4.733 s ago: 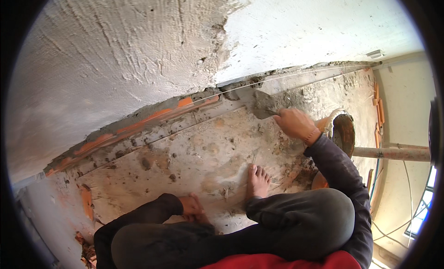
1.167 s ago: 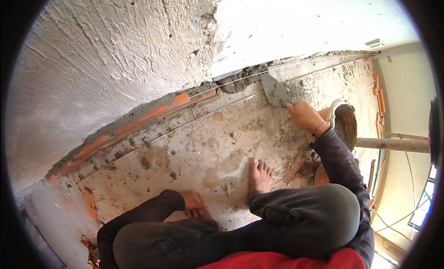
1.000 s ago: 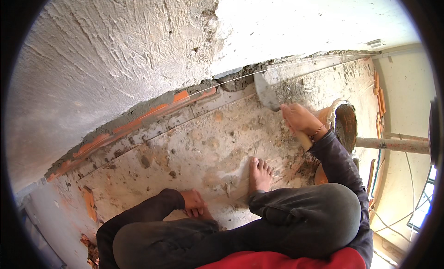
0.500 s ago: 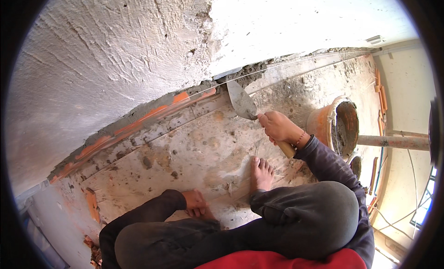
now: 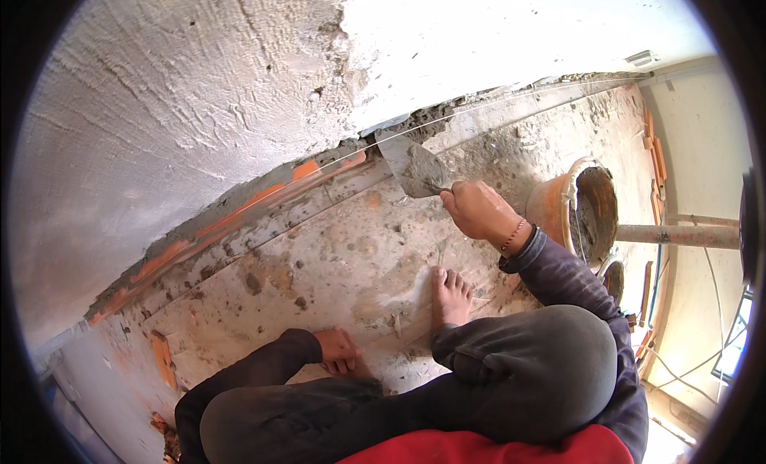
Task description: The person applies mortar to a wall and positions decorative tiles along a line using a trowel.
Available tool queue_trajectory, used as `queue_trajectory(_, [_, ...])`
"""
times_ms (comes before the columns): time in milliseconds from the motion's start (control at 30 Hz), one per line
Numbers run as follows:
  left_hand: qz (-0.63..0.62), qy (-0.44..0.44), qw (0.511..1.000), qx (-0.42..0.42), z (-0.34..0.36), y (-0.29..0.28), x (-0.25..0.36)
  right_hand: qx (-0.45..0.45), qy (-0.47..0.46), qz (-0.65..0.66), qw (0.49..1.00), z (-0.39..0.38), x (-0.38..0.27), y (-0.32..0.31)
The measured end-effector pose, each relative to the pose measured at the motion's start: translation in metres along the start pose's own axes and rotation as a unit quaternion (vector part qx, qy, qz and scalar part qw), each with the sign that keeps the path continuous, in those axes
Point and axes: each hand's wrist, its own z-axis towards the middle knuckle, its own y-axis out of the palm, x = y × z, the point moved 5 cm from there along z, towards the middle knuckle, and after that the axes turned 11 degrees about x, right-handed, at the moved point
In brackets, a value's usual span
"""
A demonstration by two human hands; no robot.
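Observation:
My right hand grips a pointed masonry trowel. Grey mortar lies on the blade near its neck. The blade's far end meets the mortar gap at the base of the plastered wall, right by a taut white string. My hand hides the trowel's handle. Between my knees my left hand hangs low beside my other leg, its fingers curled, with nothing showing in them. A band of mortar and orange brick runs along the wall's foot.
To the right stands a mortar-crusted orange bucket, with a smaller container beside it and a pole behind. My bare foot rests on the mortar-spattered floor. Brick pieces lie at the left.
My right wrist has turned, tilting the trowel so mortar shows on its blade and the handle is hidden. The blade end stays at the gap. My left hand has hardly moved.

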Motion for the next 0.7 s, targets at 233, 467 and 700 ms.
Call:
queue_trajectory(233, [-0.013, 0.014, 1.0, -0.013, 0.005, 0.0, -0.007, 0.003, -0.014, -0.015, 1.0, -0.009, -0.012, -0.004])
queue_trajectory(467, [-0.086, 0.024, 0.996, -0.002, 0.011, 0.003, -0.017, 0.014, -0.03, -0.072, 0.997, 0.001, -0.009, -0.015])
queue_trajectory(700, [-0.062, 0.033, 0.997, -0.008, 0.003, -0.003, -0.006, 0.03, -0.035, -0.063, 0.997, 0.002, -0.005, 0.003])
